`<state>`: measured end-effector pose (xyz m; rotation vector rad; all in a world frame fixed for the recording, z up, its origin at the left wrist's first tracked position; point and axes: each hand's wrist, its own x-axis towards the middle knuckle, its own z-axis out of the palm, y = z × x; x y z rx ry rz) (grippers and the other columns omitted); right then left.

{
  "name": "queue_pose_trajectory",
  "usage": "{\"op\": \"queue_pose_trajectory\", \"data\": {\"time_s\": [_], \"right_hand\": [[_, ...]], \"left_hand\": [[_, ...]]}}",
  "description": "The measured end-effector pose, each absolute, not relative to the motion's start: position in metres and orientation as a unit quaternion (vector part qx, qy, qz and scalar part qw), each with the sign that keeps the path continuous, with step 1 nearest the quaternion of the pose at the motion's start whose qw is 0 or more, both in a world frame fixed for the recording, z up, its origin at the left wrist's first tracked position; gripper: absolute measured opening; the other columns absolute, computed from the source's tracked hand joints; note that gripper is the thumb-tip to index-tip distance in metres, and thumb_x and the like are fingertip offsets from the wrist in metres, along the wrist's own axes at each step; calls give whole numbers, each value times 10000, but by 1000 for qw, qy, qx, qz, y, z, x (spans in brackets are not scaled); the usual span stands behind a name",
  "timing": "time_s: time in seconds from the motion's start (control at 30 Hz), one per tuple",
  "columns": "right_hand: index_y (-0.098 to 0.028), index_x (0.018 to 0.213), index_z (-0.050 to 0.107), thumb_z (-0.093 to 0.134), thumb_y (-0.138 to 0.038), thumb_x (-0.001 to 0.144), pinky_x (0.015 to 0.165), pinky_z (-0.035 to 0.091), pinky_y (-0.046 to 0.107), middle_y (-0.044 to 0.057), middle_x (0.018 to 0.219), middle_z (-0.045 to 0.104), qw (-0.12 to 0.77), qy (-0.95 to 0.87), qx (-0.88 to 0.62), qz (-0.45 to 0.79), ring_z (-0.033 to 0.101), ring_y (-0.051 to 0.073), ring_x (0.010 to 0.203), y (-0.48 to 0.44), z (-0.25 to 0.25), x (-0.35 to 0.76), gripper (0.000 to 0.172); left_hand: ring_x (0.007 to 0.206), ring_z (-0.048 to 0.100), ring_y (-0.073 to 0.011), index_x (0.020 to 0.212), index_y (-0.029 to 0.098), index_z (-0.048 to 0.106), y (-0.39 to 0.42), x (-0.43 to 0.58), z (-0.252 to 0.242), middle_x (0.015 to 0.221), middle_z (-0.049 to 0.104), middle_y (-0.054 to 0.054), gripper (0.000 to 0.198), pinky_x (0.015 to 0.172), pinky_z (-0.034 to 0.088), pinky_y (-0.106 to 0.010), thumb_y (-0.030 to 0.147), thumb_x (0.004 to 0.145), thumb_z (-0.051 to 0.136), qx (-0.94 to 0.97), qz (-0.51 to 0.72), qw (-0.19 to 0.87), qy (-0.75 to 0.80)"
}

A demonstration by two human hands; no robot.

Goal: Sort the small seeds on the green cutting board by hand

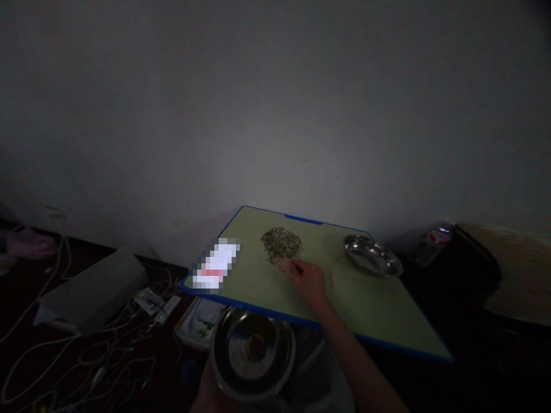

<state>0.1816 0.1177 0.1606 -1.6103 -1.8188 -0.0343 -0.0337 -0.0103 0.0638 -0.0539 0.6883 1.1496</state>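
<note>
On a pale table top with a blue rim [370, 312] lies a spread of small dark and light grains [282, 244], too small to name surely. My right hand [307, 281] is at the near edge of the grains, its fingertips pinched together. What they hold, if anything, is too small and dark to make out. Below the table's near edge, my left hand [209, 393] grips the side of a shiny steel bowl [253, 393]. A small yellowish and dark red patch shows at the bottom of the bowl. The fingers of my left hand are mostly hidden.
A shallow steel dish [372, 255] sits at the table's right edge. At the left lies a bright, pixelated rectangle [215, 267]. Cables and a power strip [167, 310] lie on the dark floor beside a grey box [97, 289]. A plastic bottle [434, 244] is at the right.
</note>
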Motion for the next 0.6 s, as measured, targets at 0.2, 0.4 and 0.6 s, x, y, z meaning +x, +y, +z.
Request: {"op": "queue_pose_trajectory", "data": {"time_s": [0.2,0.4,0.6], "right_hand": [[-236,859,838,560,-269,950,647,455,251,60,811,813,363,-701,-614,-6,720,203,703,115,161,181,294],[-243,883,845,560,-275,951,673,489,260,67,852,822,364,-700,-615,17,733,212,718,114,163,181,295],[-233,876,842,570,-266,945,670,478,253,64,839,820,356,-700,-619,12,736,212,723,116,164,180,282]], "left_hand": [[656,741,-240,573,249,735,-13,-29,104,627,801,-50,556,1116,480,-459,356,988,380,-133,508,751,401],[920,778,-291,979,298,788,-16,-32,79,727,834,-7,253,1088,510,-486,292,852,569,-82,540,741,390],[1179,717,-340,807,253,784,-14,-32,52,879,857,-93,194,1116,486,-512,323,850,608,-120,530,762,353]]}}
